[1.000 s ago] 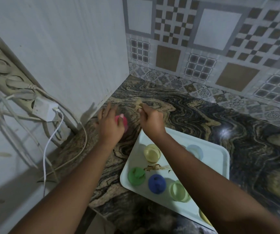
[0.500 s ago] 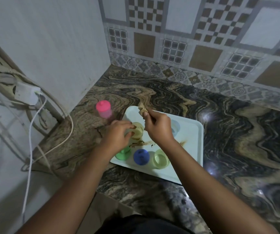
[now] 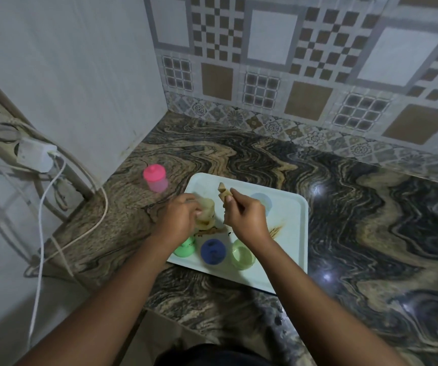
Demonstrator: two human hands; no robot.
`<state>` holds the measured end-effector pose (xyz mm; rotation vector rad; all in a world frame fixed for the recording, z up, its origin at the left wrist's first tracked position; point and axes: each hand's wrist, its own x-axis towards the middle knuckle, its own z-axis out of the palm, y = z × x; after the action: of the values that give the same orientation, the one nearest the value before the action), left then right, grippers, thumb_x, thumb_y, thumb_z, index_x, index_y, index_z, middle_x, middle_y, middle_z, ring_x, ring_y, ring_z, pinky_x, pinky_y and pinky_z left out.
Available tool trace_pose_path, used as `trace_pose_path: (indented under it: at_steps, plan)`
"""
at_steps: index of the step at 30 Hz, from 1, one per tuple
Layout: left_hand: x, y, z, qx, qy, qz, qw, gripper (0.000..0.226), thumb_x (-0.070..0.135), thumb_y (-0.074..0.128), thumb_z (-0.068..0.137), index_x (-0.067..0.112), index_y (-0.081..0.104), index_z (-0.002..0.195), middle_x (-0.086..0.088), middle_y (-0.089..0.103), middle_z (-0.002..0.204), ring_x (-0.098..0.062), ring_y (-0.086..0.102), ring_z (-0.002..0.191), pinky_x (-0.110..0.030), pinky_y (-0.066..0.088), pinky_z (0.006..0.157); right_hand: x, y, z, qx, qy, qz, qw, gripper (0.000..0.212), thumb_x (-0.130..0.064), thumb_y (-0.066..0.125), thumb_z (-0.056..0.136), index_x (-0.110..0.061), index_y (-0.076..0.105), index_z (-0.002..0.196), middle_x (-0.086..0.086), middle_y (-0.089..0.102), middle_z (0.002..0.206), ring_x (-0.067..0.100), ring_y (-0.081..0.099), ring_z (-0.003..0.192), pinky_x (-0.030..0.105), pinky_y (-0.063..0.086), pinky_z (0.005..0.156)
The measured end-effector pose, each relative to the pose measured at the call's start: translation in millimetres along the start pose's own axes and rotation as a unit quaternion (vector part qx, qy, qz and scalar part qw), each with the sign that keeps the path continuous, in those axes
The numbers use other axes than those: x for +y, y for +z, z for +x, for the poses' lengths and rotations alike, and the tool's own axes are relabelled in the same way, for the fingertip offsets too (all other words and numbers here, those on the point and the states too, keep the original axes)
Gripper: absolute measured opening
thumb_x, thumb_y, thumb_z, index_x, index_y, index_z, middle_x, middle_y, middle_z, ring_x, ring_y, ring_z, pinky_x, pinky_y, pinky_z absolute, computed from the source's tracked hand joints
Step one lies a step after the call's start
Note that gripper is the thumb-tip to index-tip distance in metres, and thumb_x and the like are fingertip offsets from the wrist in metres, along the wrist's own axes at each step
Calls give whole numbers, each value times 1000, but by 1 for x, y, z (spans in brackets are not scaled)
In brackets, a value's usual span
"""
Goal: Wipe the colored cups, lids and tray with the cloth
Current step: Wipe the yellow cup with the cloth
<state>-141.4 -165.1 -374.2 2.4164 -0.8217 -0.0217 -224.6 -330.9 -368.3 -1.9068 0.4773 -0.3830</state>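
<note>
From the head camera, a white rectangular plastic tray (image 3: 290, 235) sits on the dark swirled marble counter (image 3: 357, 220). The left hand (image 3: 179, 220) has its fingers curled around a pale yellow translucent cup (image 3: 206, 211), holding it over the tray's left part. The right hand (image 3: 245, 216) pinches a small crumpled tan cloth (image 3: 224, 196) between thumb and fingers, just beside the yellow cup. Along the tray's near edge stand a green cup (image 3: 185, 249), a blue lid (image 3: 213, 251) and a light green cup (image 3: 243, 257); a pale blue cup (image 3: 261, 202) sits farther back. Brown smears (image 3: 276, 230) mark the tray. A pink lidded cup (image 3: 155, 177) stands apart on the counter, near the white wall (image 3: 67, 75)
</note>
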Motion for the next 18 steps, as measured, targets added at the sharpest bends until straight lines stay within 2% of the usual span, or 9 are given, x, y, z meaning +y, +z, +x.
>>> trace_pose_path:
  at_steps: [1, 3, 6, 11, 13, 14, 15, 16, 18]
  plan:
    - [4, -10, 4, -2, 1, -25, 1000, 13, -1, 69, 84, 6, 77, 90, -13, 68, 114, -26, 62, 104, -13, 37, 92, -3, -3, 0, 12, 17, 34, 999, 35, -24, 54, 103, -10, 62, 135, -10, 70, 80, 0, 68, 74, 28, 60, 74]
    - [15, -30, 10, -16, 1, -73, 997, 11, 7, 69, 88, 12, 76, 95, -3, 69, 115, -14, 61, 109, -22, 42, 100, -9, -9, 1, 36, 23, 81, 996, 42, -22, 56, 103, -5, 55, 142, -23, 66, 87, -12, 67, 88, 14, 56, 78]
    - [34, -60, 16, -6, -7, -144, 990, 11, 15, 70, 89, 20, 75, 98, 9, 72, 109, -5, 65, 106, -30, 51, 98, -25, -12, -1, 33, 10, 150, 988, 36, -24, 55, 104, -11, 62, 137, -13, 72, 91, -1, 66, 83, 30, 58, 73]
    - [70, -103, 18, 41, -23, -214, 976, 9, 21, 72, 89, 27, 77, 92, 14, 75, 90, 1, 67, 86, -4, 45, 73, -51, -17, -18, 1, -55, 233, 971, 29, -17, 52, 105, -9, 67, 129, -15, 53, 63, 12, 43, 59, 39, 45, 60]
    - [78, -115, 17, 54, -25, -223, 973, 7, 24, 73, 87, 29, 77, 90, 13, 75, 87, -3, 68, 83, -8, 47, 72, -63, -22, -26, -27, -90, 247, 965, 41, -15, 61, 100, -11, 58, 141, -9, 68, 83, 14, 60, 71, 39, 54, 69]
    - [82, -119, 16, 60, -20, -227, 972, 7, 24, 73, 87, 28, 77, 90, 12, 75, 86, -4, 68, 81, -10, 49, 71, -66, -23, -29, -40, -114, 239, 963, 55, -13, 70, 94, -9, 51, 146, -2, 74, 109, 16, 69, 95, 40, 58, 86]
    - [87, -124, 15, 65, -13, -232, 971, 7, 23, 74, 87, 27, 77, 91, 10, 75, 84, -5, 68, 79, -12, 50, 71, -66, -23, -33, -47, -141, 228, 962, 72, -9, 79, 85, -5, 45, 149, 5, 67, 132, 20, 65, 120, 41, 53, 101]
    - [90, -127, 15, 71, -6, -239, 968, 6, 22, 74, 86, 24, 78, 91, 10, 75, 82, -5, 68, 77, -14, 51, 69, -65, -23, -35, -46, -165, 216, 961, 87, -7, 85, 77, -1, 40, 150, 9, 59, 142, 22, 57, 132, 43, 49, 108]
    - [98, -133, 13, 79, 1, -262, 962, 8, 23, 76, 84, 21, 78, 92, 12, 75, 82, -1, 69, 75, -14, 51, 68, -63, -21, -37, -20, -187, 196, 962, 99, -9, 91, 67, 2, 38, 150, 12, 59, 143, 23, 56, 133, 44, 51, 107]
